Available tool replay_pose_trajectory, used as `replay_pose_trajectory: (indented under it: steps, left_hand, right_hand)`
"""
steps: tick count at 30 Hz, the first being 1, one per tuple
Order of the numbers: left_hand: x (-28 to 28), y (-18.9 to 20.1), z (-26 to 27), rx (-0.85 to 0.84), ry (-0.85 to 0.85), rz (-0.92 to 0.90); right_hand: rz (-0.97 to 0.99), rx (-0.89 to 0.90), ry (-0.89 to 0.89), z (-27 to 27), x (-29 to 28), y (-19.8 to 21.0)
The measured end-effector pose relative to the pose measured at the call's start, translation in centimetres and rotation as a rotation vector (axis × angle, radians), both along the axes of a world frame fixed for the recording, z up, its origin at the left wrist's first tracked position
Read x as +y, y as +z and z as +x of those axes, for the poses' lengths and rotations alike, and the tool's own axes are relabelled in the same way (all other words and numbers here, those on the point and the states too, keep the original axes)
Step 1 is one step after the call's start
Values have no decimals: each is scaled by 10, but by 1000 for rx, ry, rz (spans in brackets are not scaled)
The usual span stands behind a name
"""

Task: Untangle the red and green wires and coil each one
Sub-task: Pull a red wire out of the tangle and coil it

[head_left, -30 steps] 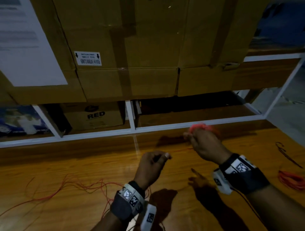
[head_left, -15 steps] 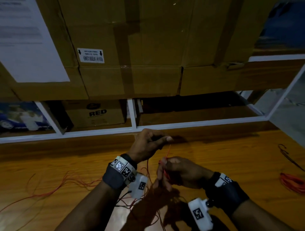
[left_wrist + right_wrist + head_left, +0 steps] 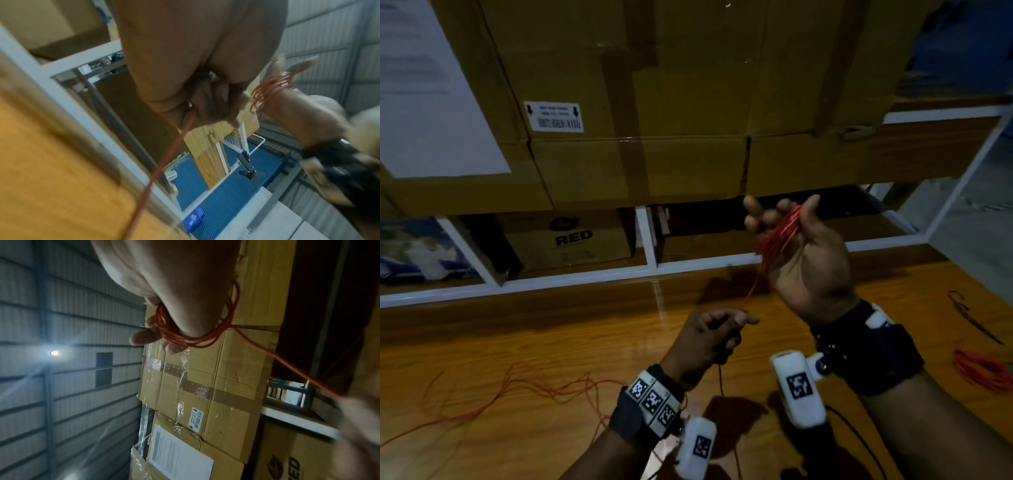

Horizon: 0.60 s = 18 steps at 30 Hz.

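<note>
My right hand [image 3: 808, 267] is raised above the table with its palm turned toward me. A coil of red wire [image 3: 779, 236] is wound round its spread fingers, beside the thumb. The right wrist view shows the same coil [image 3: 185, 337] with fingertips [image 3: 144, 337] reaching past it. One red strand [image 3: 751, 291] runs down from the coil to my left hand [image 3: 709, 335], which pinches it between thumb and finger. Below that hand the strand [image 3: 170, 155] hangs toward the table. Loose red wire [image 3: 534, 383] sprawls over the table at the left.
The wooden table [image 3: 517, 342] ends at a white shelf frame [image 3: 585, 274] with stacked cardboard boxes [image 3: 654, 102] behind it. A second red coil [image 3: 983, 373] lies at the table's right edge. A thin dark wire [image 3: 972, 318] lies just beyond it.
My right hand has risen from beside the left hand and turned palm toward me, taking the coil up. The left hand has dropped lower and still pinches the strand.
</note>
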<state>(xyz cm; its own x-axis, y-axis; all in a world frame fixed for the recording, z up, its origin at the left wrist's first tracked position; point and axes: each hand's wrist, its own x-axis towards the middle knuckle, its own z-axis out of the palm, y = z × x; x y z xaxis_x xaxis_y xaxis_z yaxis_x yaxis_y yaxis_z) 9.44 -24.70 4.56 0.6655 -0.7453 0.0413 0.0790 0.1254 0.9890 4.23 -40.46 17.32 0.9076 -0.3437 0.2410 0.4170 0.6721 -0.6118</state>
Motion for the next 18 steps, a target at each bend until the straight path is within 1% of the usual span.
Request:
replay_pose_trajectory:
  steps: [2, 3, 5, 6, 7, 8, 10, 11, 12, 13, 14, 15, 16, 17, 18]
  left_hand:
    - [3, -6, -4, 16, 1, 37]
    - [5, -10, -5, 21, 9, 60]
    - [14, -19, -7, 24, 51, 96]
    - [19, -23, -6, 13, 82, 103]
    - [25, -25, -6, -8, 120, 102]
    - [30, -26, -4, -39, 160, 99]
    - [36, -20, 1, -138, 251, 106]
    - [37, -15, 5, -194, 300, 112]
    - [38, -8, 11, -247, 340, 111]
    - [37, 0, 18, -301, 368, 101]
    - [37, 8, 25, -357, 385, 92]
    - [36, 16, 33, -421, 396, 94]
    - [35, 25, 40, -480, 395, 110]
    - [34, 31, 48, -542, 391, 134]
    - [33, 39, 54, -597, 382, 156]
  right_hand:
    - [-100, -19, -192, 13, -11, -3]
    - [-217, 11, -332, 20, -19, -7]
    - [-563, 160, -659, 31, -39, -19]
    - [-735, 243, -790, 34, -49, -26]
    - [-895, 307, -852, 35, -57, -31]
    - [-1063, 361, -855, 35, -63, -38]
    - [-1445, 415, -762, 32, -67, -57]
    - [-1616, 425, -665, 30, -67, -68]
    - [-1736, 433, -537, 27, -64, -77]
    - [-1816, 455, -386, 25, -62, -86]
    - [-1857, 484, -217, 22, -61, -92]
    - [-1834, 524, -27, 21, -59, -96]
    - [-1739, 566, 178, 19, -56, -100]
    - [-1596, 586, 361, 18, -51, -103]
    - [-1457, 586, 496, 16, -44, -105]
